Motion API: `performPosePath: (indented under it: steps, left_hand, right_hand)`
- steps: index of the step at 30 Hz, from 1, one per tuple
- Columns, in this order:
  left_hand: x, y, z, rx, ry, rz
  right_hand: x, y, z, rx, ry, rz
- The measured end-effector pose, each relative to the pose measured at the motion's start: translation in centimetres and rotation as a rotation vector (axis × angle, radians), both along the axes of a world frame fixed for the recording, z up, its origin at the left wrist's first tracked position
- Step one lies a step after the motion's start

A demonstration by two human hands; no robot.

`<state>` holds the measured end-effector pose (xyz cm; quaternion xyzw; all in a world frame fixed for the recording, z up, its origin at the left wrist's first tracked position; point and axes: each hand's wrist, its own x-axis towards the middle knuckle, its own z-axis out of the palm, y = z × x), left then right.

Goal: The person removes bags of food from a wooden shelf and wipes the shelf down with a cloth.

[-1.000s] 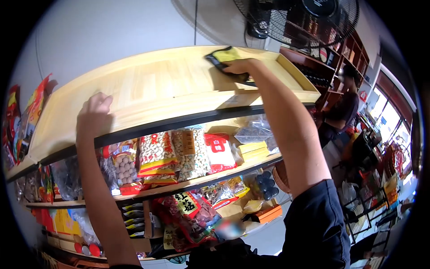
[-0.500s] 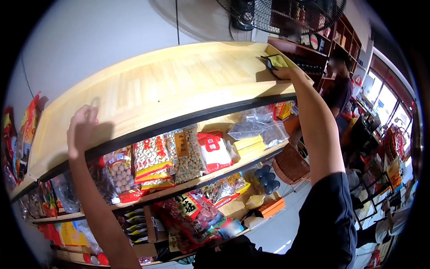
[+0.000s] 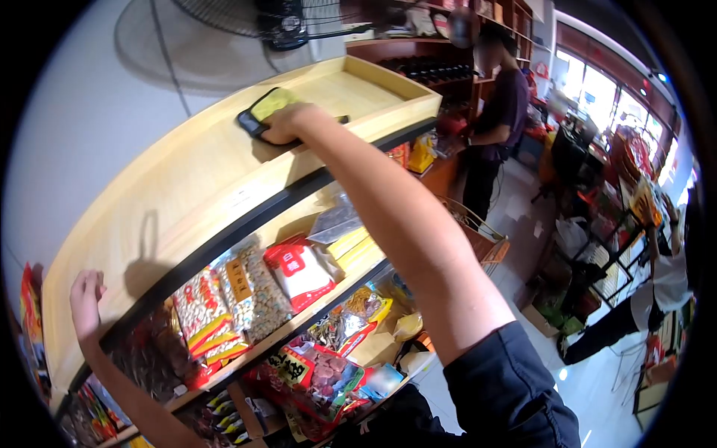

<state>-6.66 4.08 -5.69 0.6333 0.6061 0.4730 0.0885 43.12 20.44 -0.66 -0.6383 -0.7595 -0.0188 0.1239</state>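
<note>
My right hand (image 3: 287, 123) is closed on a yellow and dark-grey cloth (image 3: 275, 104), which lies against the bare wooden top tray (image 3: 179, 168) of a shelf unit. My right arm crosses over the tray's black front edge. At the left, my left hand (image 3: 87, 299) hovers at the tray's front left part with its fingers curled in; nothing shows in them, and its shadow falls on the wood. Below the tray, a shelf holds a bag of cashew-like nuts (image 3: 203, 313), a bag of pale pieces (image 3: 258, 291) and a red and white bag (image 3: 300, 270).
A lower shelf carries a large red bag (image 3: 317, 377) and other packets. A fan (image 3: 280, 22) stands behind the tray by the wall. One person in a dark shirt (image 3: 508, 112) stands beyond the tray's right end. Another, in a pale top (image 3: 668, 280), is at the far right.
The camera view has turned to the right. My right hand has moved the cloth leftward along the tray, away from its right end wall. My left hand stays near the tray's left part.
</note>
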Motion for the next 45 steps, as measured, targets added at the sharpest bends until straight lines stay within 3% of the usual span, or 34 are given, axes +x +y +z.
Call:
performPosePath:
  steps: [4,8,12,17,22,25,29,34,43,45]
  left_hand:
    - [1.4,-1.0,0.6,-0.026,0.096,-0.051]
    - [2.0,-1.7,0.6,-0.063,0.052,0.039]
    - [2.4,-1.5,0.2,0.03,0.045,0.085]
    - [2.5,-1.8,0.7,-0.003,0.079,-0.038]
    - [2.7,-2.0,0.9,-0.024,0.112,-0.017]
    - [3.2,-2.3,1.1,-0.052,0.075,-0.016]
    - [4.7,-3.0,1.4,-0.09,0.057,0.0]
    - [5.3,-3.5,2.1,-0.13,0.143,0.002]
    - [3.7,-2.1,1.0,-0.098,0.168,-0.027]
    - [4.1,-3.1,2.1,-0.188,0.164,0.018]
  right_hand:
    - [1.3,-0.2,-0.2,-0.064,0.213,0.028]
    - [1.1,-0.4,-0.6,0.01,0.19,0.012]
    - [1.6,-1.8,0.0,-0.011,0.337,0.172]
    - [1.4,-1.3,-0.2,-0.06,0.503,0.22]
    - [0.6,1.5,-0.8,-0.016,0.465,0.271]
    - [1.2,-0.9,0.0,-0.183,0.591,0.284]
    - [1.2,-0.5,0.0,-0.218,0.618,0.306]
    - [1.0,0.3,-0.9,-0.044,0.566,0.4]
    - [0.7,0.6,-0.5,-0.118,0.637,0.504]
    - [0.9,0.7,-1.1,-0.023,0.534,0.559]
